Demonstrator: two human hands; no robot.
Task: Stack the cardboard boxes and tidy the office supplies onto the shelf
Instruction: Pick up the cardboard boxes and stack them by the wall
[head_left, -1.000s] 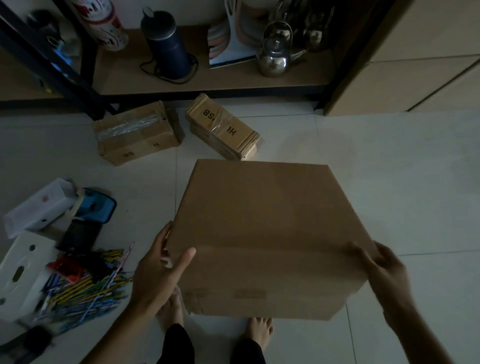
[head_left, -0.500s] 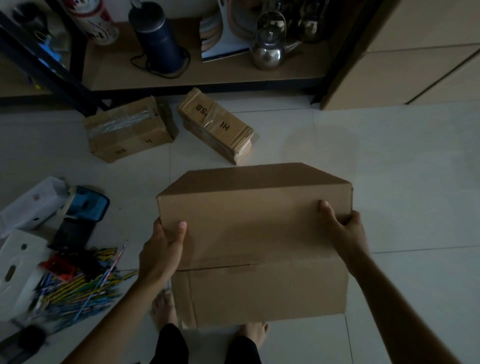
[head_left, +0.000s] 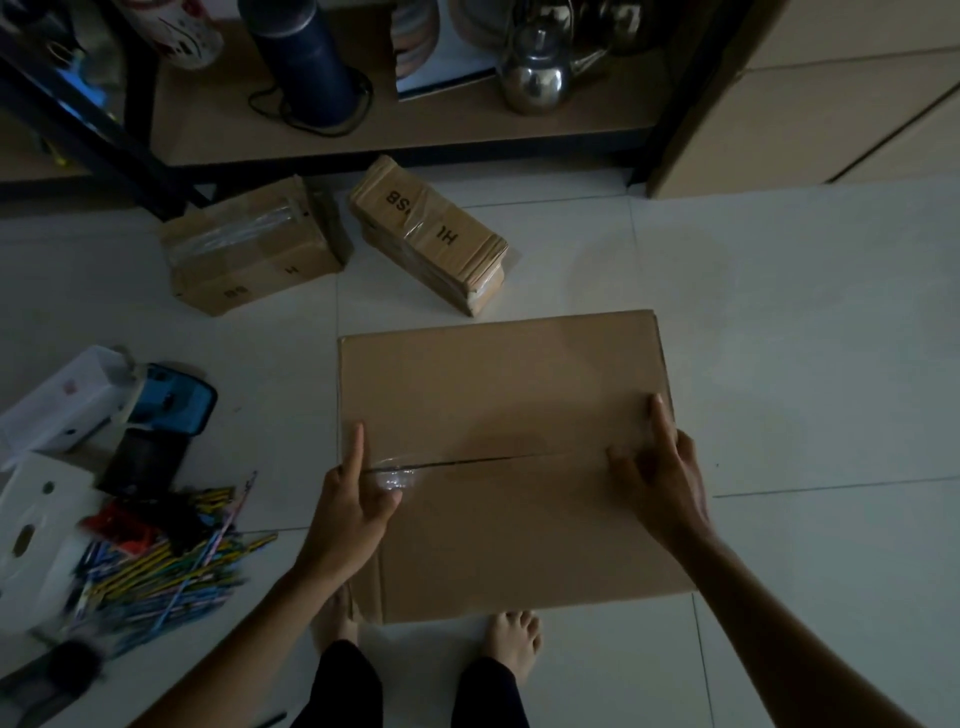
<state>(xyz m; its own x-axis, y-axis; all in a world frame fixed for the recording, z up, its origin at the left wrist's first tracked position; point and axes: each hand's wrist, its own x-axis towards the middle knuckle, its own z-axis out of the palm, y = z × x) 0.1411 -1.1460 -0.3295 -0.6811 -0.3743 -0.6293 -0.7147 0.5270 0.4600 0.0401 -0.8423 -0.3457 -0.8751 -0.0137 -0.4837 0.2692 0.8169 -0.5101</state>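
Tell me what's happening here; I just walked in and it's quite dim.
A person grips a large brown cardboard box by its sides, left hand at the left edge and right hand at the right, with its closed top flaps facing up. A smaller taped cardboard box and a slim taped cardboard pack lie unstacked on the pale tiled floor before the wooden shelf. A heap of coloured pencils lies on the floor to the left, not yet put away.
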